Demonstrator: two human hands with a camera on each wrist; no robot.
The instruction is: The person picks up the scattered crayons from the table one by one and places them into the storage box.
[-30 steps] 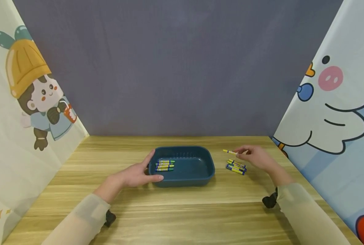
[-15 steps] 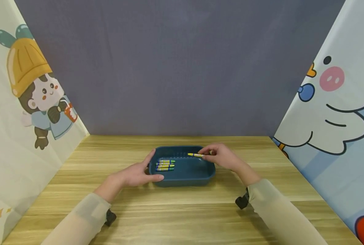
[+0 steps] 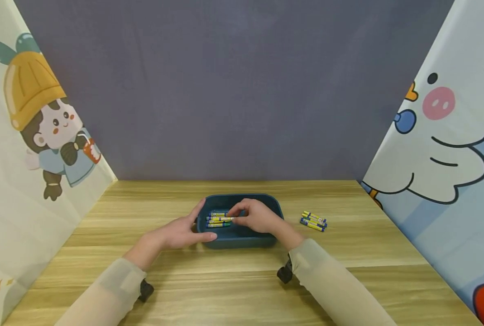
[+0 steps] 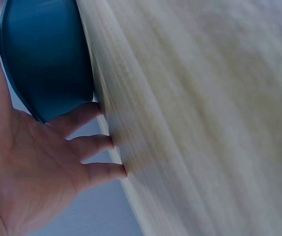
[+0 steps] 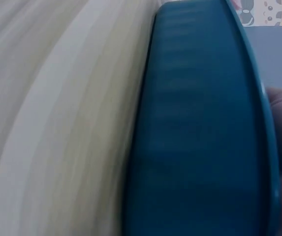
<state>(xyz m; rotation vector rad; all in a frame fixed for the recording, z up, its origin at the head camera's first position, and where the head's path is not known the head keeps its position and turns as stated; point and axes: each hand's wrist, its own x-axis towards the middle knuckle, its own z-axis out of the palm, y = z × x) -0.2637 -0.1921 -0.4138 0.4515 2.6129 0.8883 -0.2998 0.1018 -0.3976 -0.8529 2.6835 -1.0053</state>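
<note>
Head view: my right hand (image 3: 258,217) pinches a yellow crayon (image 3: 222,219) inside the blue tray (image 3: 242,239) (beside the others there), while my left hand (image 3: 180,233) rests flat-fingered against the tray's left wall.

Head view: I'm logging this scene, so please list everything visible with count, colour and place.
Tray: one, dark blue, centre of the table.
Crayons in the tray: several, count unclear, blue-yellow wrappers, at its left end.
Yellow crayon: one, pinched over that row.
Loose crayons: a few, blue-yellow, right of the tray.
Table: one, light wood.
Back wall: grey.
Cartoon panels: two, left and right.
Left hand: rests against the tray's left end.
Right hand: pinches the yellow crayon.
</note>
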